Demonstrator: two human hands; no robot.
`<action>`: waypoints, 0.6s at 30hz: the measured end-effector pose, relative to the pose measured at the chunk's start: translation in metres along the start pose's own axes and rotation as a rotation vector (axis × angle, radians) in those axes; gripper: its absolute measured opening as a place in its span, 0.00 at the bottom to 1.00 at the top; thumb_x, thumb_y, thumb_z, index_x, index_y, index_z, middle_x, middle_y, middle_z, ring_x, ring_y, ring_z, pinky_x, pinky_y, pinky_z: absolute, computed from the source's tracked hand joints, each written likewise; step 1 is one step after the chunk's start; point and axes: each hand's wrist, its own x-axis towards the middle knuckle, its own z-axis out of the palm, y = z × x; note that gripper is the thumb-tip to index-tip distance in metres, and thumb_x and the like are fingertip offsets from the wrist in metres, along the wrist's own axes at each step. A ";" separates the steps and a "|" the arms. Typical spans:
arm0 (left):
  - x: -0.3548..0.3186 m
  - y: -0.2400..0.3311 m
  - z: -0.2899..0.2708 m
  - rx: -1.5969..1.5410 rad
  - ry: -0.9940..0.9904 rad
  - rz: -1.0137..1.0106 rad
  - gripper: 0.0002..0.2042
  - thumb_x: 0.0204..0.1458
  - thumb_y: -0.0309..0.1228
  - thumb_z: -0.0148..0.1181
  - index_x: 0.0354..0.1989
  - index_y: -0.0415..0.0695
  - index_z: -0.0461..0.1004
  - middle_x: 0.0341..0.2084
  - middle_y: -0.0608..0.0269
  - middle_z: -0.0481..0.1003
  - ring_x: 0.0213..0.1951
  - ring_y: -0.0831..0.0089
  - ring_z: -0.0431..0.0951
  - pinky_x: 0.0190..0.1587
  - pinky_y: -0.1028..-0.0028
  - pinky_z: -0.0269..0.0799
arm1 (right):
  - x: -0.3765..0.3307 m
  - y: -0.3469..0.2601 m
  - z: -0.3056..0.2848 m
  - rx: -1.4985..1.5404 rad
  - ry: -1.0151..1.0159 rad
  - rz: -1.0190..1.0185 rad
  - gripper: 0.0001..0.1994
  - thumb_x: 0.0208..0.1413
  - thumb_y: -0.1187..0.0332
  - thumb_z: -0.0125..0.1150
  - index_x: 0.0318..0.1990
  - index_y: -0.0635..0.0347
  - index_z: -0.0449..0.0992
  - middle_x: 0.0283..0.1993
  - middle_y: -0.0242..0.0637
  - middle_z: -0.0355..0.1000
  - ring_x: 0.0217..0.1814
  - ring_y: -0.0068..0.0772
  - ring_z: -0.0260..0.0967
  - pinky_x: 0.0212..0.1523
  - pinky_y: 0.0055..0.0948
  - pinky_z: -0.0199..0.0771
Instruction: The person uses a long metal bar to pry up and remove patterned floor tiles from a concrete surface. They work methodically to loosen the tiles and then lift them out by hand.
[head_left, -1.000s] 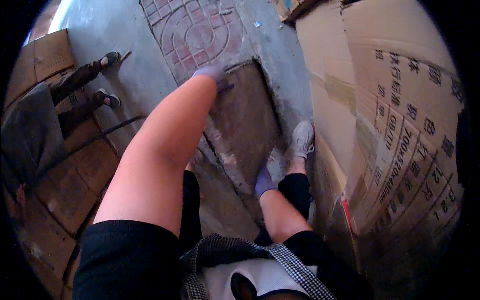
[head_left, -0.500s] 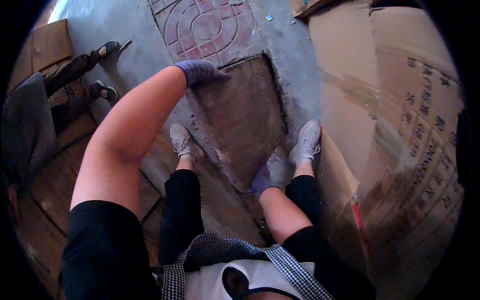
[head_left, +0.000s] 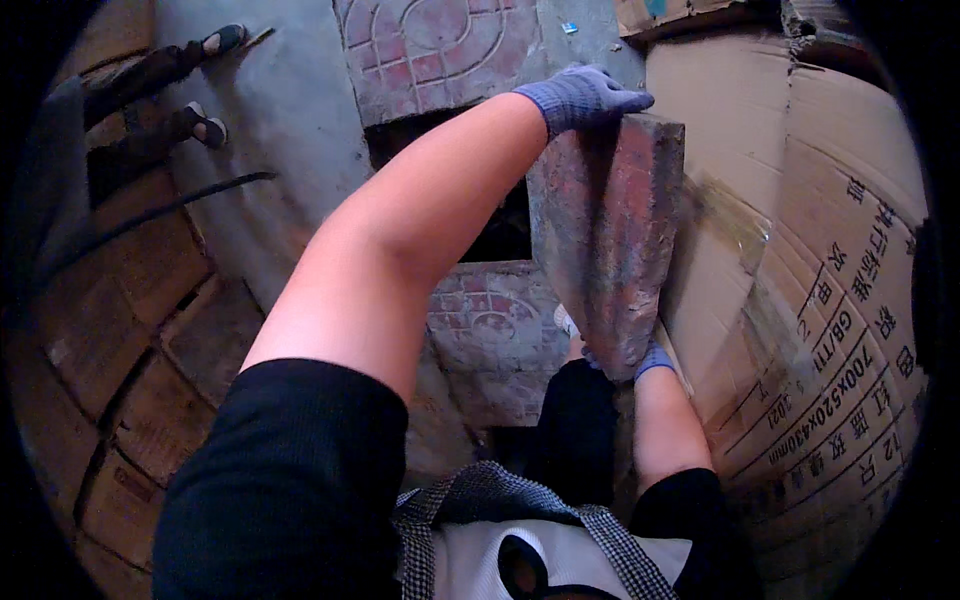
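Note:
A thick, worn concrete slab [head_left: 610, 240] with reddish patches stands tilted up on its edge, right of centre. My left hand [head_left: 590, 100], in a grey-purple knit glove, grips its far upper corner. At the near end my right hand [head_left: 655, 360], gloved too, holds the slab's lower end; part of that hand is hidden behind it. Left of the slab, a dark opening [head_left: 505, 230] in the floor shows, partly covered by my left forearm. A patterned red-grey slab [head_left: 430, 50] lies beyond the opening, and another patterned slab [head_left: 490, 320] lies on its near side.
Large cardboard boxes [head_left: 720, 150] stand close along the right, beside the raised slab. Flattened or stacked brown cardboard [head_left: 80, 340] covers the left. A person's dark-trousered legs [head_left: 150, 75] reach in at the upper left, with a thin dark bar [head_left: 190, 200] below them.
The slab that lay flat in the floor has been lifted and swung up to the right, baring the dark opening. Both my hands moved right with it. A dark bar now shows at left.

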 end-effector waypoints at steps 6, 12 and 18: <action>0.022 -0.022 0.034 0.079 0.212 0.120 0.24 0.51 0.21 0.46 0.58 0.55 0.66 0.48 0.55 0.74 0.46 0.57 0.76 0.51 0.67 0.69 | 0.010 0.011 0.009 0.002 0.018 0.017 0.35 0.59 0.39 0.36 0.67 0.52 0.51 0.69 0.35 0.52 0.69 0.45 0.48 0.67 0.42 0.47; -0.029 -0.042 0.042 -0.856 0.320 -0.042 0.12 0.56 0.35 0.51 0.41 0.41 0.74 0.35 0.55 0.77 0.38 0.66 0.78 0.45 0.70 0.72 | -0.005 0.041 0.035 0.039 0.039 0.058 0.35 0.59 0.39 0.35 0.67 0.51 0.51 0.69 0.35 0.52 0.69 0.45 0.48 0.66 0.43 0.47; -0.080 -0.048 0.015 -1.469 0.132 -0.321 0.18 0.57 0.42 0.48 0.32 0.39 0.76 0.28 0.60 0.78 0.30 0.70 0.76 0.40 0.71 0.72 | -0.028 0.082 0.049 0.100 0.066 0.143 0.34 0.59 0.40 0.35 0.67 0.51 0.52 0.69 0.35 0.52 0.69 0.45 0.48 0.66 0.44 0.48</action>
